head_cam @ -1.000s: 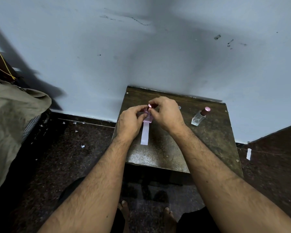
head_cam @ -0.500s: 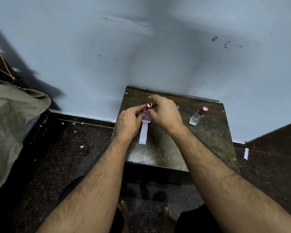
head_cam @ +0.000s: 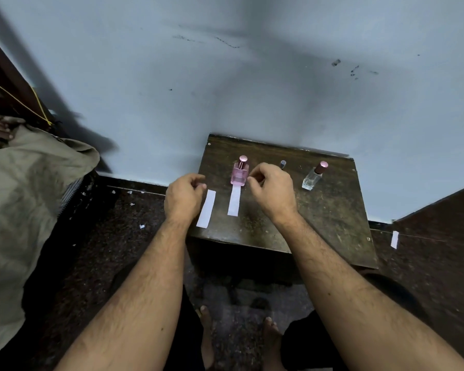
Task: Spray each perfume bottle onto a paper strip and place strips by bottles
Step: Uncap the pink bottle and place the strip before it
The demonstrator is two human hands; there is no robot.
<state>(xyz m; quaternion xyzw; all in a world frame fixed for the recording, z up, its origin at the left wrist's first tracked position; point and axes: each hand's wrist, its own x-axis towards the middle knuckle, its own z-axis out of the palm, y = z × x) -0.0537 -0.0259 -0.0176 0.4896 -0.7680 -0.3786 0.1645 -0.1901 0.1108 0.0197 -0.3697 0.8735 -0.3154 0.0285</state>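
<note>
A pink perfume bottle (head_cam: 240, 173) with a pink cap stands upright on the dark wooden table (head_cam: 332, 210). One white paper strip (head_cam: 233, 201) lies just in front of it, its far end at the bottle's base. A second strip (head_cam: 206, 208) lies to the left, near the table's edge. A clear bottle (head_cam: 312, 176) with a dark pink cap stands at the right. Part of a small dark bottle (head_cam: 282, 164) shows behind my right hand. My left hand (head_cam: 184, 196) hovers left of the pink bottle, fingers loosely curled, holding nothing. My right hand (head_cam: 271, 191) hovers right of it, fingers loosely curled and empty.
The table stands against a pale blue wall (head_cam: 225, 89). A khaki cloth bundle (head_cam: 24, 196) lies at the left on the dark floor. A paper scrap (head_cam: 394, 239) lies on the floor at the right. My bare feet (head_cam: 206, 325) are below the table's front edge.
Both hands have let go of the pink bottle and drawn apart, left and right. The bottle now stands free with its cap on, and the second strip on the left has come into view.
</note>
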